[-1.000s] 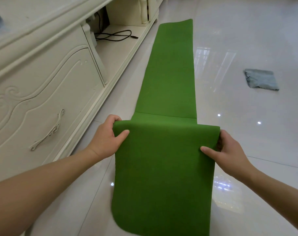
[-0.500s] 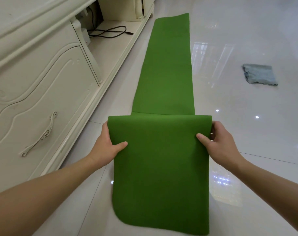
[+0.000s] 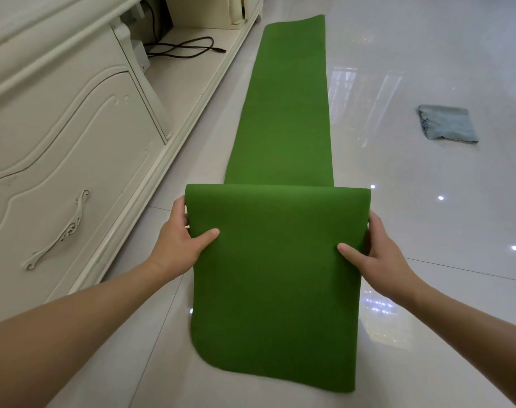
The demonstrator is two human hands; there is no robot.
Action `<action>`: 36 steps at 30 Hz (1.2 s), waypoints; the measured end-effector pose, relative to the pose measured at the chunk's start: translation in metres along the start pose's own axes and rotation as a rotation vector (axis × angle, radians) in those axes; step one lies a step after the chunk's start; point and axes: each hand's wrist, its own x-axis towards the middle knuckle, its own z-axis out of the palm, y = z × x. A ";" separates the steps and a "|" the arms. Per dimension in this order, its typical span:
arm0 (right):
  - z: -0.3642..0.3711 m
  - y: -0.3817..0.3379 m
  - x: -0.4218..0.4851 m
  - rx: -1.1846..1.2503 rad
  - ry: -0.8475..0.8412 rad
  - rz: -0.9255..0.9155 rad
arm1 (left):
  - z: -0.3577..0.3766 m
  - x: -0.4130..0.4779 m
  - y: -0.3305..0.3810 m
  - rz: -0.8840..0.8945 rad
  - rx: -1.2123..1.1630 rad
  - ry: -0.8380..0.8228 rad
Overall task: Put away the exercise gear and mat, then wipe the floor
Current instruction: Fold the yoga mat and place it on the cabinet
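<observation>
A long green exercise mat (image 3: pixel 283 107) lies stretched away from me on the glossy white floor. Its near end is lifted and folded over, so a flap hangs down toward me. My left hand (image 3: pixel 180 240) grips the fold's left edge, thumb on top and fingers behind. My right hand (image 3: pixel 374 248) grips the right edge the same way. A folded grey-blue cloth (image 3: pixel 446 125) lies on the floor to the right, well apart from the mat.
A cream carved cabinet (image 3: pixel 59 136) runs along the left, close beside the mat. Its open low shelf holds a black cable (image 3: pixel 186 48). Shiny white floor tiles (image 3: pixel 427 231) spread to the right and behind the cloth.
Both hands have carried the fold a little farther along the mat, away from me. The flap hanging toward me has grown slightly longer. The grips are unchanged.
</observation>
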 end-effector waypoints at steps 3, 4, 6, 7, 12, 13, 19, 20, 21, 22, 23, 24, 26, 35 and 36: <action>-0.004 -0.007 0.000 -0.020 0.040 -0.023 | -0.004 -0.001 0.009 0.043 -0.001 0.006; -0.006 -0.009 0.000 -0.028 0.047 -0.028 | -0.005 -0.003 0.012 0.053 -0.008 0.005; -0.009 -0.013 -0.003 -0.033 0.056 -0.034 | -0.009 -0.006 0.016 0.069 -0.013 -0.003; -0.010 -0.014 -0.005 -0.030 0.060 -0.035 | -0.011 -0.009 0.018 0.076 -0.013 -0.008; -0.013 -0.021 -0.017 -0.010 0.078 -0.047 | -0.019 -0.025 0.024 0.117 -0.007 -0.009; -0.013 -0.023 -0.018 -0.013 0.083 -0.048 | -0.020 -0.027 0.027 0.120 -0.008 -0.014; -0.013 -0.023 -0.027 0.089 0.063 0.010 | -0.026 -0.040 0.031 0.088 -0.020 -0.068; -0.011 -0.021 -0.029 0.110 0.052 0.027 | -0.027 -0.042 0.029 0.078 -0.023 -0.082; -0.009 -0.019 -0.031 0.120 0.039 0.039 | -0.028 -0.043 0.027 0.070 -0.024 -0.095; -0.008 -0.018 -0.032 0.122 0.030 0.045 | -0.029 -0.044 0.025 0.065 -0.023 -0.106; -0.007 -0.018 -0.033 0.117 0.024 0.044 | -0.030 -0.045 0.023 0.061 -0.021 -0.110; -0.006 -0.018 -0.032 0.110 0.024 0.040 | -0.030 -0.045 0.022 0.060 -0.018 -0.110; -0.005 -0.019 -0.030 0.098 0.033 0.025 | -0.031 -0.043 0.020 0.057 -0.018 -0.103; -0.002 -0.038 -0.008 0.098 0.118 -0.102 | -0.030 -0.024 0.029 0.072 -0.089 -0.036; -0.003 -0.041 -0.003 0.101 0.137 -0.117 | -0.029 -0.021 0.031 0.069 -0.126 -0.024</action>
